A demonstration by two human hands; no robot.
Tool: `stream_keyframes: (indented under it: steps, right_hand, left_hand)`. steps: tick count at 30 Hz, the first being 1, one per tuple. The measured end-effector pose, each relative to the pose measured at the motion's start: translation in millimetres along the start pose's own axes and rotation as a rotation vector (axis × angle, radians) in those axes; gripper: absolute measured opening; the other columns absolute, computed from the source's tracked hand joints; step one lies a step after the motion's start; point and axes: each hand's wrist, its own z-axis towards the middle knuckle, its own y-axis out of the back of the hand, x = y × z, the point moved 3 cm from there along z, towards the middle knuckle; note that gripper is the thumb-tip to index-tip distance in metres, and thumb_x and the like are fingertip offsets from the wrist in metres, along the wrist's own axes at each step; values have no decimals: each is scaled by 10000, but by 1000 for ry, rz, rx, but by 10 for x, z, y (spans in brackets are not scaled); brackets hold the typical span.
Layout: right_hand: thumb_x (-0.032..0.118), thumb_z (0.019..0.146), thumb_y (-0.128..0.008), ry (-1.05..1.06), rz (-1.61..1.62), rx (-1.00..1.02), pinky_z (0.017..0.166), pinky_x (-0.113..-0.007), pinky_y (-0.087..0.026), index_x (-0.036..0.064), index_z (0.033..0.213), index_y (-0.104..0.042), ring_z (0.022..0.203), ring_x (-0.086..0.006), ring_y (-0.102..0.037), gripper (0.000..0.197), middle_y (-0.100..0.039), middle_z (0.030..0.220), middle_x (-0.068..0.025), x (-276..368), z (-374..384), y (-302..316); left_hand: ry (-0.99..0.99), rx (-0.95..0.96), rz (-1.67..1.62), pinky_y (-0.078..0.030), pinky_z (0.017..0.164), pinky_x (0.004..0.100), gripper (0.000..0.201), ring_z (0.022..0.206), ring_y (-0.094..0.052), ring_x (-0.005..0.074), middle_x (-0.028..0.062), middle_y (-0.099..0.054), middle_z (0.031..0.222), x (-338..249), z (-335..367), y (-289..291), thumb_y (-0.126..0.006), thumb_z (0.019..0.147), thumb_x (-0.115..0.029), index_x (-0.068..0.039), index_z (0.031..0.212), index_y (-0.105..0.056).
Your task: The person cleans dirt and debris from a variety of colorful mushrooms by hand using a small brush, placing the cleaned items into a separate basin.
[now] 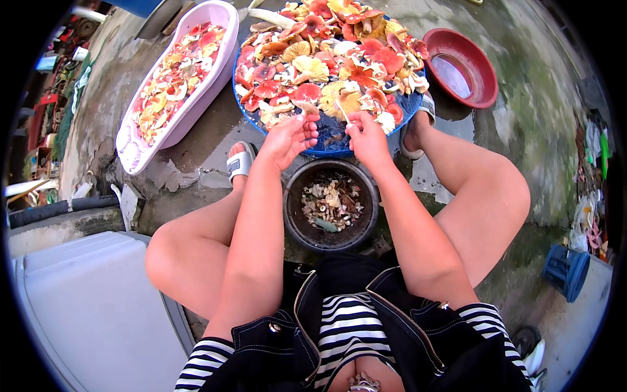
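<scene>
At the near edge of the blue tub [320, 154], the left hand [290, 139] curls loosely, a mushroom cap [305, 106] at its fingertips; whether it grips the cap I cannot tell. The right hand [367, 137] pinches a thin pale piece [342, 112]. Mushrooms [310, 68] heap in the blue tub; a black bucket [291, 219] of scraps stands just on its near side. The caps look brittle, so hard pinching could crack one; a slack hold could drop one into the scraps.
</scene>
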Motion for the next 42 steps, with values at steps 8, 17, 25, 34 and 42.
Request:
stream_keyframes:
  steps: [8,17,25,34,42]
  right_hand:
    - [63,932,-592,-28,68,-13,558,-293,-497,31,1120,-588,595,-123,-597,190,-660,824,-60,120,-25,167]
    - [57,942,-577,36,189,-115,524,-256,-487,14,1147,-580,581,-93,-578,209,-640,833,-65,248,50,376]
    - [51,937,-570,121,219,-161,536,-250,-495,-8,1132,-589,611,-95,-622,204,-658,858,-67,441,43,520]
    - [67,932,-587,149,150,-172,540,-253,-489,16,1138,-596,608,-99,-601,212,-644,833,-60,244,203,461]
    - [81,926,-595,107,71,-65,580,-291,-505,28,1108,-601,638,-122,-617,190,-653,819,-65,272,82,282]
  left_hand:
    - [-367,16,-364,-556,809,342,280,926,-634,194,69,-637,997,-1196,-276,794,-580,997,-235,-12,1167,-574]
    - [-79,-160,611,-554,843,294,324,919,-664,159,77,-690,1016,-723,96,97,-689,928,-232,-27,1175,-649]
    - [7,-254,1509,-537,833,391,466,898,-696,333,201,-719,937,370,665,-489,-758,794,-449,-34,1004,-744]
    - [-41,7,692,-514,785,295,221,841,-666,141,74,-732,914,386,-2,-424,-698,881,-157,-74,1083,-731]
    - [-361,-521,1144,-527,836,420,212,938,-683,309,137,-716,974,190,-214,-124,-683,869,-191,-140,1068,-732]
